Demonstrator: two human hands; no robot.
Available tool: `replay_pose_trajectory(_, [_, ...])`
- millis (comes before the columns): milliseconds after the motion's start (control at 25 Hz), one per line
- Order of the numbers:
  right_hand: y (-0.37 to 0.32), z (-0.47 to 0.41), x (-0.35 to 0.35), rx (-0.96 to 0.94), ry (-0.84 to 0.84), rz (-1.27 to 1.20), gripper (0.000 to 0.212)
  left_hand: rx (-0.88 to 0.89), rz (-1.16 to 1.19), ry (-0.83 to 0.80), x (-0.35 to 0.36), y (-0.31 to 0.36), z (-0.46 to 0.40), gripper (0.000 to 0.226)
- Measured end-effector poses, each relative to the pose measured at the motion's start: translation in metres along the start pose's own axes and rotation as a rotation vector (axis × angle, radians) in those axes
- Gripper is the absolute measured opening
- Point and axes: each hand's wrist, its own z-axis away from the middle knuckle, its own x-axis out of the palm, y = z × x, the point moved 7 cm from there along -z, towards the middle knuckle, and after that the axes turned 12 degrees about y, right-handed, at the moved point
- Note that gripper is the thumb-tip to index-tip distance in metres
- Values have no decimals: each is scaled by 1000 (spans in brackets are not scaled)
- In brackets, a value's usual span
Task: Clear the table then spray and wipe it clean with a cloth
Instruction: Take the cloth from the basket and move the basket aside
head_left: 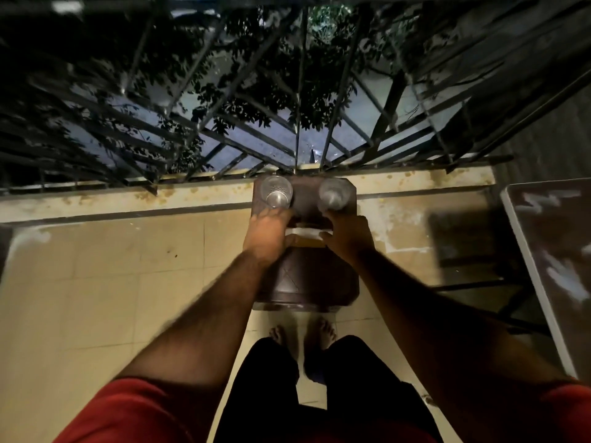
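Head view, night, balcony with pale tiled floor point(105, 282) and dark metal grille point(297, 100) above a stained ledge point(128, 199). Two clear glasses held out ahead over a dark brown plastic stool point(307, 282): left glass point(276, 191) just beyond left hand point(268, 238), right glass point(334, 194) just beyond right hand point(347, 236). Both glasses upright, seen from above, mouths toward camera; whether bases rest on the stool's far surface or hang above it cannot be told. Left hand fingers curled around lower part of left glass; right hand fingers curled around lower part of right glass. Thumbs of both hands also touching a flat white-and-tan object point(307, 236) between them; nature of object unclear. Desk point(550, 251) at far right edge of frame, well apart from the hands, dark top with pale rim and whitish smears on surface. Bare feet point(303, 334) on floor just behind stool; black trousers and red sleeves at bottom of frame. Foliage visible through grille.
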Motion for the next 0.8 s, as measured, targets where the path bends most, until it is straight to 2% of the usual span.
replay_pose_trajectory(120, [0, 18, -59, 14, 144, -8, 36, 95, 41, 80, -57, 42, 4, 38])
replay_pose_trajectory(200, [13, 30, -99, 27, 233, -52, 31, 184, 29, 130, -89, 77, 3, 37])
replay_pose_trajectory(400, [71, 95, -209, 291, 369, -128, 34, 415, 73, 157, -132, 188, 3, 44])
replay_pose_trajectory(600, [173, 189, -268, 502, 502, -108, 31, 667, 97, 115, -123, 317, 30, 44])
replay_pose_trajectory(800, [285, 306, -299, 718, 589, -91, 33, 833, 132, 75, -89, 453, 78, 45])
